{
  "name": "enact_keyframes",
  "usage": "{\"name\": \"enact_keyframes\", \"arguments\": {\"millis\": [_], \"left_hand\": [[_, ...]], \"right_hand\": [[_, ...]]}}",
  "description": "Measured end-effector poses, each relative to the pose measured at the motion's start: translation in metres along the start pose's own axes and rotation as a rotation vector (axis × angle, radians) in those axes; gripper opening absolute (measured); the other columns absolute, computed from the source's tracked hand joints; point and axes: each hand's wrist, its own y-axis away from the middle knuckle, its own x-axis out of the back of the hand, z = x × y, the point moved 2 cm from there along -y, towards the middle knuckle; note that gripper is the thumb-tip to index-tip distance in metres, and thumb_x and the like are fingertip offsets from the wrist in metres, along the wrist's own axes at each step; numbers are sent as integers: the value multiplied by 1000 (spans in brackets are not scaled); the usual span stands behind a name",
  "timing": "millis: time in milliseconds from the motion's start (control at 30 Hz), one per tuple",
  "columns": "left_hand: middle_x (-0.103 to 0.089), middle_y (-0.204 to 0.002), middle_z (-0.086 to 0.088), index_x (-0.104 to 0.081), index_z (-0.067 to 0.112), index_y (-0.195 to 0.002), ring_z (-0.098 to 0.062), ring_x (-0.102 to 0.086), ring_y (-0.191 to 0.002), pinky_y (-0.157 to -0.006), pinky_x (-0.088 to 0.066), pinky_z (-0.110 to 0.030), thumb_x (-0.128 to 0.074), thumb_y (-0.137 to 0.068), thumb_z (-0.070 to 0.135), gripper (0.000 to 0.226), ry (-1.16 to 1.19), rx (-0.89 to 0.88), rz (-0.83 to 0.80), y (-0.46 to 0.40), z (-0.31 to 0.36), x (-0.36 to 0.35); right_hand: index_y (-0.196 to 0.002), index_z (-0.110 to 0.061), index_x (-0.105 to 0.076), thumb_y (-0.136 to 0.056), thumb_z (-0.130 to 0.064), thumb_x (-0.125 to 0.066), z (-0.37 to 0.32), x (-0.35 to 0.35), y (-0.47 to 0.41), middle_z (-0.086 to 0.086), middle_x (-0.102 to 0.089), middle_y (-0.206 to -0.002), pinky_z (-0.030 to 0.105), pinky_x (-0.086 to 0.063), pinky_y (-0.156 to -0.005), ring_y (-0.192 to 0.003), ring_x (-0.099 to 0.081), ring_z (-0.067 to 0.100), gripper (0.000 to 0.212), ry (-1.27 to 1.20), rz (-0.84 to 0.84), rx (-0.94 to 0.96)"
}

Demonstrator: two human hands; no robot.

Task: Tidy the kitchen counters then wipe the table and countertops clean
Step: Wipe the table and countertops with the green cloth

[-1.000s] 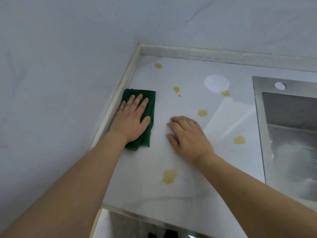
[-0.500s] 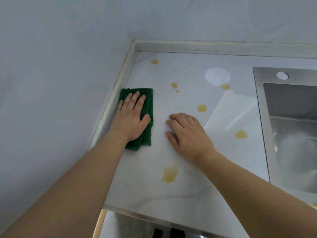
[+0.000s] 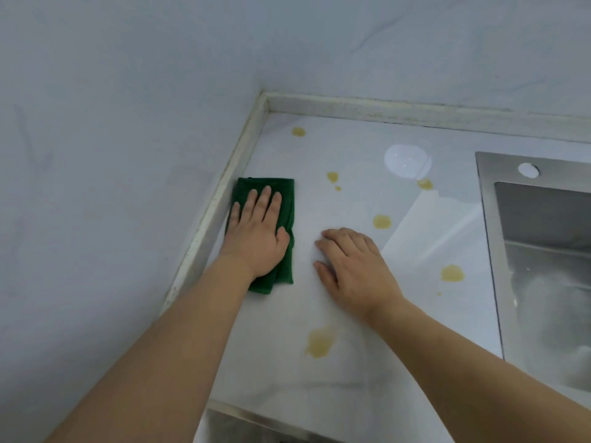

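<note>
Countertop [image 3: 351, 372] wiping under way. Left hand [image 3: 256, 235] flat, fingers straight, pressing green cloth [image 3: 283, 193] against left wall edge; nothing clenched. Barely shifted over the last second, cloth in the same spot beside the corner strip. Right hand [image 3: 351, 266] spread bare on the surface, bracing. Yellow stains [image 3: 319, 342] untouched, from near edge out toward sink [image 3: 543, 251]; most wiping probably ahead.

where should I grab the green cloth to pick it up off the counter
Take the cloth by its right long edge, coming from the right: the left edge lies against the raised counter lip, and the left hand presses flat on its middle. The right edge is free, so a pinch grip probably fits there.
</note>
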Motion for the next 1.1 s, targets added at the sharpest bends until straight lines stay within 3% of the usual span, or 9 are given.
{"name": "enact_keyframes", "arguments": {"millis": [133,233,333,500,667,1100], "left_hand": [[13,-164,0,5,20,-157,-20,15,-150,-121,8,-45,-25,-98,36,68,62,61,1,-2,8,0],[8,-165,2,-1,23,-157,-17,13,-150,-122,8,-44,-23,-94,39,69,109,70,67,-9,5,-2],[3,-165,3,-5,24,-157,-15,10,-150,-122,7,-42,-13,-85,45,76,120,39,113,-18,0,-4],[3,-165,4,-3,26,-157,-14,9,-150,-122,6,-41,-6,-81,48,80,67,-22,140,-45,-8,-2],[3,-165,5,-2,28,-157,-13,7,-150,-121,6,-36,-4,-78,50,82,40,-54,134,-78,-14,6],[3,-165,3,-3,25,-158,-15,5,-150,-122,2,-37,-28,-98,40,66,69,-71,89,-196,-6,36]], "right_hand": [[-108,-10,-66,-93,-34,-42,7,13,-10,5,-64,-114,28,-35,-94,-107,-59,25,36,-164,90,-22],[-110,-7,-64,-94,-28,-43,30,35,-46,10,-64,-111,31,-40,-88,-99,-59,28,34,-238,177,-136],[-123,-5,-59,-97,-19,-48,63,47,-96,13,-59,-125,38,-40,-98,-113,-55,32,32,-190,160,-243],[-135,-4,-49,-99,-21,-40,106,38,-144,12,-49,-141,37,-31,-109,-130,-43,29,41,-112,85,-361],[-146,-7,-33,-102,-33,-27,124,13,-159,10,-26,-157,39,-9,-120,-145,-18,25,52,19,-9,-385],[-154,-12,-14,-102,-37,-13,129,4,-161,4,-8,-162,37,2,-121,-149,-2,18,58,86,-25,-380]]}}
